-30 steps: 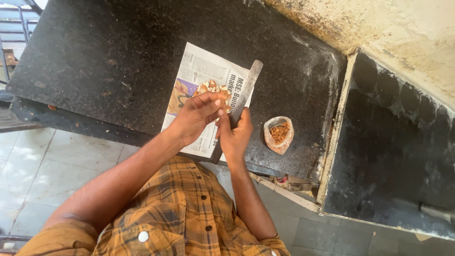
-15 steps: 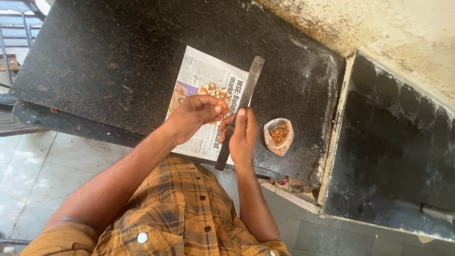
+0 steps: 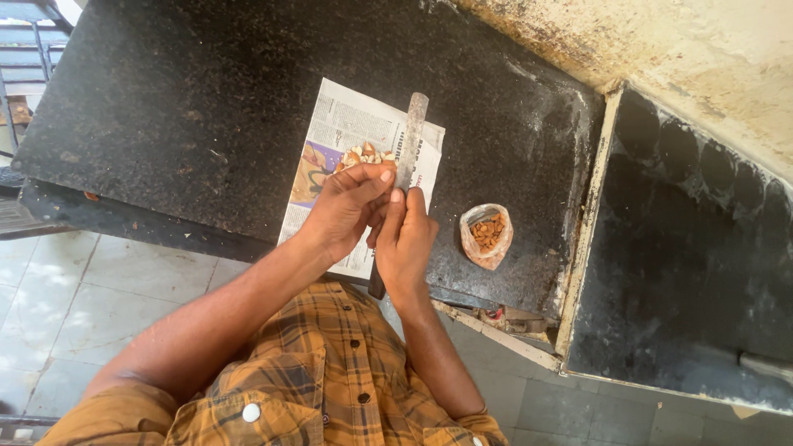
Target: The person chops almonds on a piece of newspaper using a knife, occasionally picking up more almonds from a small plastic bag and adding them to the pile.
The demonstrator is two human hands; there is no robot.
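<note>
Both hands are drawing together over the newspaper (image 3: 330, 157): right hand (image 3: 409, 244) gripping the knife (image 3: 410, 136), left hand (image 3: 347, 206) pinching a nut against it. Splitting step; next needs steady pressure.

The right hand (image 3: 406, 239) covers the middle of the knife (image 3: 410, 140), so you only see the blade tip and a bit of handle poking out below. Whatever the left hand (image 3: 343, 211) is pinching is hidden, maybe a nut piece. The sink (image 3: 702, 272) runs off the right edge.
</note>
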